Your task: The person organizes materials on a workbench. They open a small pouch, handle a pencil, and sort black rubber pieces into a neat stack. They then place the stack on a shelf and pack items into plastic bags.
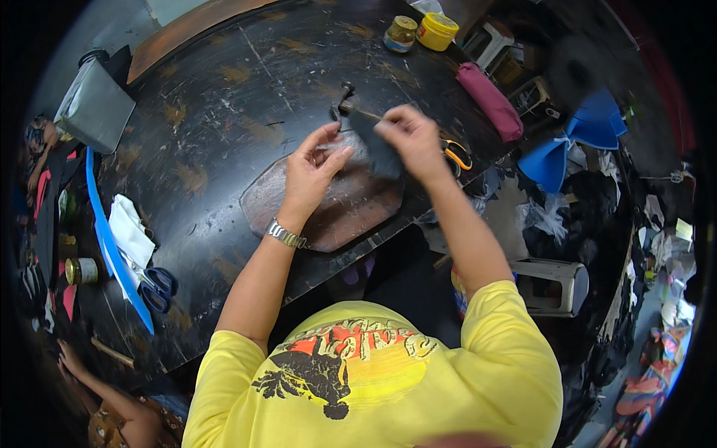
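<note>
My right hand point(413, 142) pinches a dark, flat, flexible-looking piece of material point(377, 153) that hangs over a brown wooden board point(328, 228) with cut corners. To its left is my left hand point(317, 170), wearing a metal watch, its thumb and forefinger apart with nothing plainly held between them. Just beyond the left fingertips, a dark metal head and thin handle look like a hammer point(346, 104). The handle's far end is hidden near my right fingers, so whether they touch it is unclear.
Orange-handled scissors point(457, 154) lie right of my right hand. A maroon roll point(489, 101), a yellow tub point(438, 31) and a jar point(401, 34) stand farther off. Dark-handled scissors point(157, 290) and a blue strip point(112, 239) are left, near another person's arm point(97, 384).
</note>
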### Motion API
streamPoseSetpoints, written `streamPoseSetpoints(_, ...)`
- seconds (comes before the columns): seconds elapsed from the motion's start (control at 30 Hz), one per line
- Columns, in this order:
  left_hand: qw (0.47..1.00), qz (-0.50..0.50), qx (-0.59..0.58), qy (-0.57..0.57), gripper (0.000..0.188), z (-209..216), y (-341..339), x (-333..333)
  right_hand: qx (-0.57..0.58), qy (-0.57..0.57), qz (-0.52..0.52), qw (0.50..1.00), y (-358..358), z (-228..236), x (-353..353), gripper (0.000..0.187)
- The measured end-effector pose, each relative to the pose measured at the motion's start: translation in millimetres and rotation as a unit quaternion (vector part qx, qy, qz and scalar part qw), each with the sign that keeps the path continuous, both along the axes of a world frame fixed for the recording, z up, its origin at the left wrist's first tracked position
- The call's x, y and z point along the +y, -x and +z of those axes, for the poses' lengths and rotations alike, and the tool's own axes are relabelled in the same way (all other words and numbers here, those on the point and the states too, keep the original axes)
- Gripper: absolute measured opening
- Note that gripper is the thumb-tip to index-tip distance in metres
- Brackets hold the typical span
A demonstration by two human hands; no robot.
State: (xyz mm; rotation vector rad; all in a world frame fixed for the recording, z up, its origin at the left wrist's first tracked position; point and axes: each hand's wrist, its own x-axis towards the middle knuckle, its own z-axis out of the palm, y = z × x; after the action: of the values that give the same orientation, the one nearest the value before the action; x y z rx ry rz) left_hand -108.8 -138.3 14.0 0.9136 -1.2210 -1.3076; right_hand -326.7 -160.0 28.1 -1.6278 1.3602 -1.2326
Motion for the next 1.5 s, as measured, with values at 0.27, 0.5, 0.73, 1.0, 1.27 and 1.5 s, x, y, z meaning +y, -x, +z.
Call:
streamPoseSetpoints(0.27,0.974,-0.13,0.079,-0.167,0.017,8.4,1.5,16.0,-0.224,-0.097,-0.035,0.969,-44.9,-3.4,89.0,0.027)
streamPoseSetpoints(0.5,0.958,-0.236,-0.148,-0.06,0.014,26.1,34.0,53.0,-0.146,-0.088,-0.063,0.983,0.4,-14.8,174.0,0.017)
streamPoseSetpoints(0.73,0.945,-0.304,-0.115,0.028,0.01,15.5,90.2,131.0,0.14,-0.216,-0.253,0.933,101.3,-87.4,298.6,0.022)
streamPoseSetpoints(1.0,0.712,-0.576,-0.353,0.192,0.037,-85.0,167.1,211.4,0.347,-0.321,-0.191,0.86,124.9,-115.5,388.3,0.04)
streamPoseSetpoints(1.27,0.501,-0.631,-0.525,0.273,0.063,-127.5,208.5,231.4,0.42,-0.261,-0.281,0.823,178.1,-91.9,399.8,0.099)
streamPoseSetpoints(1.5,0.368,-0.683,-0.587,0.233,0.072,-130.6,233.6,229.8,0.45,-0.341,-0.247,0.788,177.2,-160.8,421.2,0.111)
